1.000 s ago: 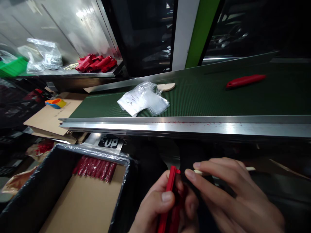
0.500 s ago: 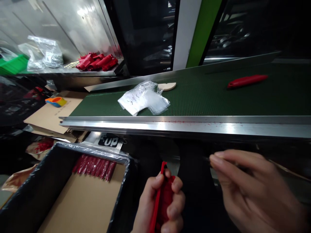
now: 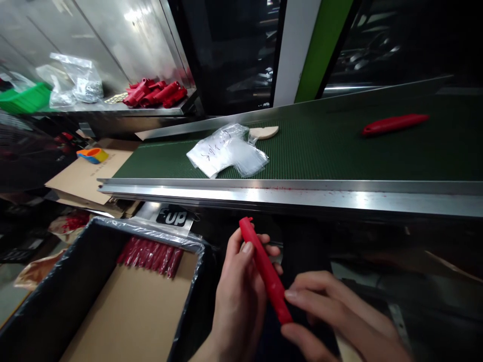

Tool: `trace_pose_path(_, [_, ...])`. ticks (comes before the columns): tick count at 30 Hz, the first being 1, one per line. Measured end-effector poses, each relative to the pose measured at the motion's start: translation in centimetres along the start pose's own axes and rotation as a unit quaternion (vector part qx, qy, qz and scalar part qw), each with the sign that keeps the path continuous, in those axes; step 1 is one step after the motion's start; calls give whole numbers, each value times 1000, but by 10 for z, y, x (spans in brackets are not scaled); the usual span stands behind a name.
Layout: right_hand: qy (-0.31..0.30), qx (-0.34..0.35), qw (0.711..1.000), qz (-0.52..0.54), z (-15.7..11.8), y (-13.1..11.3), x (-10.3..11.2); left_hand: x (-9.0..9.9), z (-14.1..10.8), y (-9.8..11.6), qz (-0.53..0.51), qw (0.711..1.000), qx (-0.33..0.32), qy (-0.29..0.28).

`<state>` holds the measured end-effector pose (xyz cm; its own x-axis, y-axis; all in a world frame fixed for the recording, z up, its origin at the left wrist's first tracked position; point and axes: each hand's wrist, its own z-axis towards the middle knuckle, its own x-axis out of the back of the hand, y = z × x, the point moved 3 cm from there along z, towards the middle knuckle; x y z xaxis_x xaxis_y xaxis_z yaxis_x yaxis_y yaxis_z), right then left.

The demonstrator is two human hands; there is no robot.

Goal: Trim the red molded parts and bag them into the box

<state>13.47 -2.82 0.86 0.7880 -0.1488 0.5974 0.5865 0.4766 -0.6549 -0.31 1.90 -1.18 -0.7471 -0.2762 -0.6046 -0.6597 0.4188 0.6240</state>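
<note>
Red moulded plastic bar [image 3: 264, 266], held aslant in the air beside the carton. Left hand [image 3: 237, 301]: fingers and thumb closed around its middle, bearing its weight and leaving the upper end free. Right hand [image 3: 332, 317]: half open, fingers at the lower end, steadying it. Lined carton [image 3: 33, 301]: similar red pieces [image 3: 149, 257] ranked neatly along its far wall. Green conveyor belt [image 3: 320, 151]: one further red bar [image 3: 395, 124], lying lengthwise.

Smooth, faintly glossy red plastic on the moulded bar [image 3: 266, 271]; matt, finely textured green rubber on the conveyor belt [image 3: 320, 151]; polished stainless steel along the belt rail [image 3: 287, 197]; thin, clear polythene bag [image 3: 245, 158]; matt brown corrugated cardboard [image 3: 128, 311].
</note>
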Motion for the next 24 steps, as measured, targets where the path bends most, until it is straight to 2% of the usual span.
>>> trace_pose_path(4, [109, -61, 987, -99, -11, 26, 18, 7, 2, 4, 39, 998, -31, -27])
trace_pose_path(6, [142, -89, 982, -86, -17, 40, 25, 8, 0, 4, 63, 998, -17, -19])
trace_pose_path(8, [163, -126, 978, -28, -22, 51, 28, 7, -2, 3, 71, 997, -9, -10])
trace_pose_path(10, [163, -161, 973, 15, -24, 55, 28, 5, -3, 3, 74, 997, -13, -7])
trace_pose_path(15, [105, -222, 968, 42, -25, 56, 27, 6, -2, 2, 72, 997, -2, -4])
trace_pose_path(19, [116, -320, 923, 177, -28, 68, 21, 9, 1, -1, 69, 997, 18, -37])
trace_pose_path(21, [124, -355, 902, 211, -29, 72, 19, 10, 2, -1, 76, 996, 22, -44])
trace_pose_path(24, [118, -354, 903, 214, -28, 73, 17, 9, 3, -2, 81, 996, 22, -40])
